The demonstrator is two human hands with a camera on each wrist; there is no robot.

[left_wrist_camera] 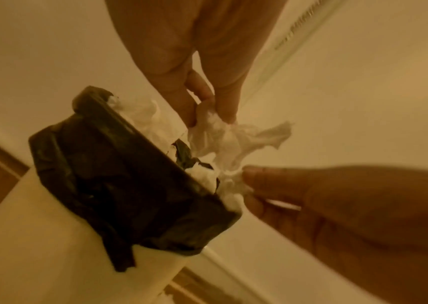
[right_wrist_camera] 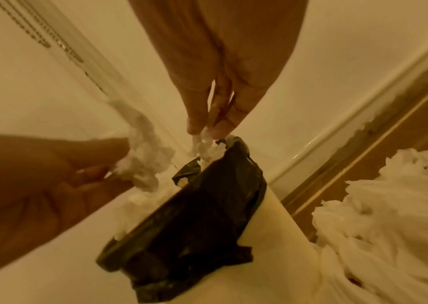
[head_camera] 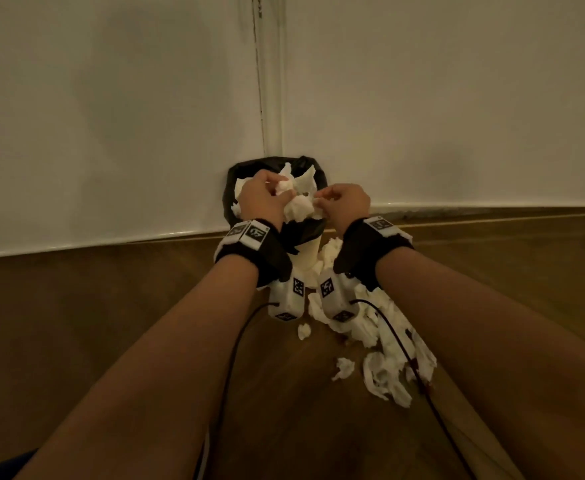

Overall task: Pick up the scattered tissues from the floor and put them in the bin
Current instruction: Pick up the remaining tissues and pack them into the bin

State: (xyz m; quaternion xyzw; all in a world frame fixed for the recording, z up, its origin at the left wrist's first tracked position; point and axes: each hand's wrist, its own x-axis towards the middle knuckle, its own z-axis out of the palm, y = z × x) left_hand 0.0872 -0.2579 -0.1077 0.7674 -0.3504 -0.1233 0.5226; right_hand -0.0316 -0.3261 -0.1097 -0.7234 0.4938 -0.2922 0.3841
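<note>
Left hand (head_camera: 262, 195) pinches a crumpled tissue (left_wrist_camera: 233, 139) between thumb and fingertips, right over the bin (head_camera: 277, 216) mouth. Right hand (head_camera: 348, 202) pinches another wad (right_wrist_camera: 205, 148) at the rim, thumb against fingers. Whether the two pinch one stretched sheet or separate ones cannot be told.

Step in hand, by my reading: the drop. Both loads sit above the opening and are not yet let go.

Next move calls for spreading the fingers low over the mouth, perhaps pressing down, since loose tissue could slide off the heap.

Bin: pale body, black liner (left_wrist_camera: 119, 174) folded over the rim, standing in the wall corner. Tissue already fills it to the rim and pokes above.

Floor (head_camera: 111, 306): a large pile of tissues (head_camera: 381, 341) lies just beside the bin's base, toward the right, with small scraps (head_camera: 304, 330) nearby. Much remains to collect.
</note>
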